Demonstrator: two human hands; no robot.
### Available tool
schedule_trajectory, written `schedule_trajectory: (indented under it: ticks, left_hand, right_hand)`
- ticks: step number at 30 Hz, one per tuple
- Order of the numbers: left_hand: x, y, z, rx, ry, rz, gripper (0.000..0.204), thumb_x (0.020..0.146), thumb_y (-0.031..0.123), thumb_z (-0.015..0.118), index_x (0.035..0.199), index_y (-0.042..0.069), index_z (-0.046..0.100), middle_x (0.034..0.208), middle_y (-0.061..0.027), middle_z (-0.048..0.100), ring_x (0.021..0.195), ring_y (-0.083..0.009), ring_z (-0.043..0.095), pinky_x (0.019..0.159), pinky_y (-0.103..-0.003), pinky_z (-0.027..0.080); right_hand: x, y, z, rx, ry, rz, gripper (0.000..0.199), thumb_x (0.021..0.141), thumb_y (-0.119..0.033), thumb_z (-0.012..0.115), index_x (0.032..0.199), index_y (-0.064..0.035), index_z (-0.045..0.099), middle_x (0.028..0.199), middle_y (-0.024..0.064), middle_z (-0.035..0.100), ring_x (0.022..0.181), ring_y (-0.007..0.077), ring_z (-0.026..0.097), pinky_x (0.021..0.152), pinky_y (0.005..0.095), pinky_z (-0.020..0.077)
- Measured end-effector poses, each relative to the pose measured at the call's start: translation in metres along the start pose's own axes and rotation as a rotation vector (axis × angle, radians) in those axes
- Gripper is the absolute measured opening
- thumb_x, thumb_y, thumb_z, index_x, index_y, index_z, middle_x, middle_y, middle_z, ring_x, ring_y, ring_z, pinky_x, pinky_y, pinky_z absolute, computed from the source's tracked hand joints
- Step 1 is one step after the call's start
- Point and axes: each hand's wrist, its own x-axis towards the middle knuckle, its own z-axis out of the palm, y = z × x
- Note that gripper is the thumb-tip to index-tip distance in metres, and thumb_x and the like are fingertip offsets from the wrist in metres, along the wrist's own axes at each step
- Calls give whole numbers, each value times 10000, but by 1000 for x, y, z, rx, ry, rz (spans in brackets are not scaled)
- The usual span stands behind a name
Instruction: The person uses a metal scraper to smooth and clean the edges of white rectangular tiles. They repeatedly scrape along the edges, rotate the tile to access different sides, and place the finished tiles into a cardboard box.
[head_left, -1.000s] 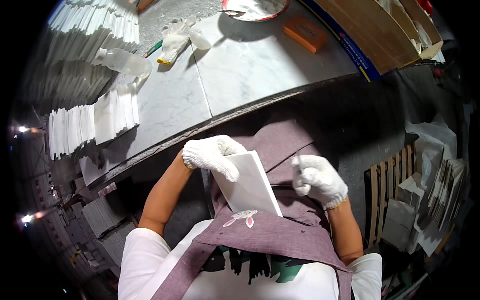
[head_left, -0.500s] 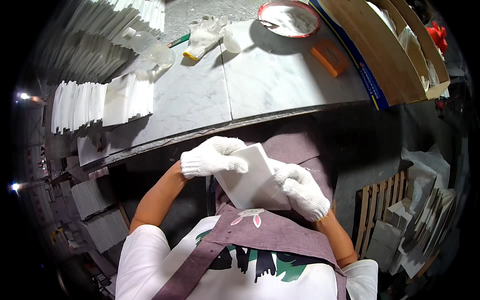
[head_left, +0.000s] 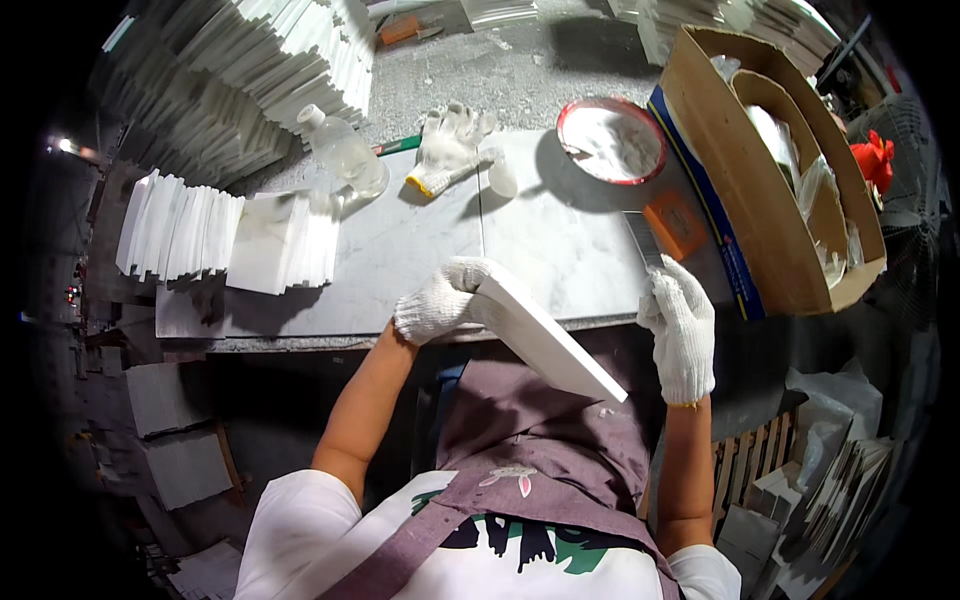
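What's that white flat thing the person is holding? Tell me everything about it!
The white tile is a flat, thin slab with straight edges, and it looks like pale stone. It is tilted, one end up by the table edge, the other slanting down over the purple apron. The gloved left hand grips its upper end. The gloved right hand is apart from it, beside a scraper blade on the table.
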Motion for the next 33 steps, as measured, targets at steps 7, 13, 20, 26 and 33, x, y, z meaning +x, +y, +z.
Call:
schedule_trajectory:
  ticks: [7, 13, 20, 26, 33]
  left_hand:
    - [46, -21, -19, -3, -22, 98, 559, 699, 381, 826, 1073, 4, 651, 994, -60, 690, 917, -135, 637, 802, -287, 526]
    - [53, -3, -6, 67, 36, 68, 510, 708, 311, 833, 1070, 6, 643, 969, -65, 685, 861, -113, 637, 706, -252, 537]
    - [25, -14, -5, -23, 214, 246, 284, 804, 69, 741, 1055, -10, 633, 938, -25, 675, 848, -86, 597, 766, -252, 507]
    - [9, -31, -11, -47, 387, 163, 345, 728, -120, 692, 1046, 0, 638, 981, -68, 685, 880, -131, 629, 802, -289, 530]
    - [15, -32, -12, -87, 364, 125, 345, 729, -103, 707, 1049, 8, 641, 973, -58, 682, 880, -124, 622, 805, -287, 526]
  right_hand:
    - [3, 2, 7, 228, -67, -22, 361, 917, -193, 605, 1187, 25, 506, 906, 50, 564, 744, 102, 537, 636, 251, 448]
    - [31, -5, 2, 51, 95, -149, 371, 911, -174, 612, 1200, 44, 528, 915, 58, 603, 737, 93, 550, 649, 226, 458]
    - [88, -15, 11, -431, 147, -211, 337, 881, -116, 640, 1176, 43, 605, 959, 85, 671, 695, 74, 577, 592, 205, 461]
    - [123, -9, 20, -765, 97, -343, 252, 834, -118, 653, 1061, -11, 679, 977, 109, 699, 815, 170, 653, 755, 276, 503]
    - [146, -2, 15, -921, 53, -362, 254, 829, -142, 648, 1047, -18, 685, 975, 111, 686, 867, 202, 619, 769, 288, 474]
